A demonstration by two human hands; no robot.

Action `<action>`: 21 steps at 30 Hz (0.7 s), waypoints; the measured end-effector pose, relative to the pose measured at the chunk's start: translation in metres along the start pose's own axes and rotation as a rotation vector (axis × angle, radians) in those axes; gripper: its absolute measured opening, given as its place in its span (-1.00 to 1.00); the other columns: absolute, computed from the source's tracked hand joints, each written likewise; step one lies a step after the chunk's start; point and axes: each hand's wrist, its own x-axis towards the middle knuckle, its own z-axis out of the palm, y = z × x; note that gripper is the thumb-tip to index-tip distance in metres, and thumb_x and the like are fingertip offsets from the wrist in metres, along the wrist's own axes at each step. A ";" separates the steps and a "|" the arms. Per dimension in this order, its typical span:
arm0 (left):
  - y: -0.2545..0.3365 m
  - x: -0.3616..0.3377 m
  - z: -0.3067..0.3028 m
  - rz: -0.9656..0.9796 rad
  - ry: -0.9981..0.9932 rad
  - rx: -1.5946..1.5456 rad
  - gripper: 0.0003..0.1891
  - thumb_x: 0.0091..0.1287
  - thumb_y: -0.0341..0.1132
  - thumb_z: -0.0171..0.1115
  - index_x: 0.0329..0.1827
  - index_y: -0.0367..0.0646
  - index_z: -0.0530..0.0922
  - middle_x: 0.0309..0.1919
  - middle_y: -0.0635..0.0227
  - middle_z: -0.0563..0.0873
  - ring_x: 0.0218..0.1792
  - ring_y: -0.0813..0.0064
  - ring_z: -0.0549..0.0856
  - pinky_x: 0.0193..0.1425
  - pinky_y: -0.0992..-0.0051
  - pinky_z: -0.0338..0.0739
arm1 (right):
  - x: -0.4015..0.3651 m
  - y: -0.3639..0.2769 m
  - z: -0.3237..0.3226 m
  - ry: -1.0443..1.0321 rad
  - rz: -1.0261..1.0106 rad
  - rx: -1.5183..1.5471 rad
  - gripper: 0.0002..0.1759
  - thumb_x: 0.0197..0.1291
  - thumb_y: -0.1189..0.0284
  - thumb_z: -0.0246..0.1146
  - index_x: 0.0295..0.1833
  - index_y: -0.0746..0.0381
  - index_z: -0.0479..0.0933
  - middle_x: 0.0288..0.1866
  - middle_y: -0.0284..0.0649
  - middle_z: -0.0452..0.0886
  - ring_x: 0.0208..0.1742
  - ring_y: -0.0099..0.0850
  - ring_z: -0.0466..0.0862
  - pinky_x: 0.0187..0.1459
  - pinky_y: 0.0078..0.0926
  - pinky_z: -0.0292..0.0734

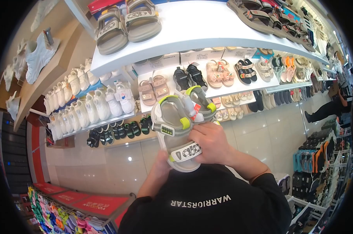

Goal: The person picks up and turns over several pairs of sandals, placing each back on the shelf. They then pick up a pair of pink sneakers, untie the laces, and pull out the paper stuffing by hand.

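Note:
I hold a pair of grey and white sandals in front of my chest, with lime-green strap ends. The nearer sandal (175, 136) shows its footbed and a pale toe strap. My left hand (159, 163) is closed on its left edge near the toe end, the fingers mostly hidden beneath. My right hand (211, 142) is closed, its fingers bent against the straps between the two sandals. The farther sandal (202, 102) lies close beside the first, partly covered by it and by my right hand. A red tag (195, 111) hangs between them.
A white shelf (192, 23) with grey sandals (143, 21) is ahead. Lower shelves carry children's sandals (220, 74) and white shoes (91, 107). A rack of colourful clogs (63, 218) stands lower left; socks (315, 162) hang at right. Another person (328, 109) is far right.

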 end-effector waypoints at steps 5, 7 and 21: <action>0.012 0.001 0.021 0.007 -0.117 0.224 0.46 -0.14 0.71 0.15 0.57 -0.42 0.03 0.50 -0.04 0.29 0.47 0.14 0.37 0.52 0.15 0.32 | 0.002 0.010 -0.015 0.075 0.001 0.178 -0.76 -0.23 0.44 0.42 -0.46 0.20 0.48 -0.54 -0.26 0.54 -0.53 -0.25 0.59 -0.47 -0.34 0.44; 0.031 0.007 0.050 0.035 -0.182 0.222 0.49 -0.10 0.67 0.18 0.61 -0.40 -0.14 0.58 -0.13 0.07 0.55 -0.05 0.19 0.56 0.01 0.20 | 0.001 0.018 -0.025 0.119 0.115 0.394 -0.79 -0.06 0.40 0.42 -0.41 0.20 0.50 -0.49 -0.20 0.57 -0.50 -0.29 0.63 -0.49 -0.41 0.45; 0.027 0.019 0.038 0.023 -0.289 0.216 -0.46 0.40 -0.22 0.25 0.36 -0.33 0.40 0.25 -0.13 0.57 0.23 0.10 0.63 0.25 0.19 0.53 | 0.100 0.030 -0.144 0.440 -0.093 -0.197 -0.79 -0.13 0.47 0.38 -0.42 0.29 0.48 -0.57 -0.11 0.48 -0.56 -0.11 0.51 -0.46 -0.41 0.40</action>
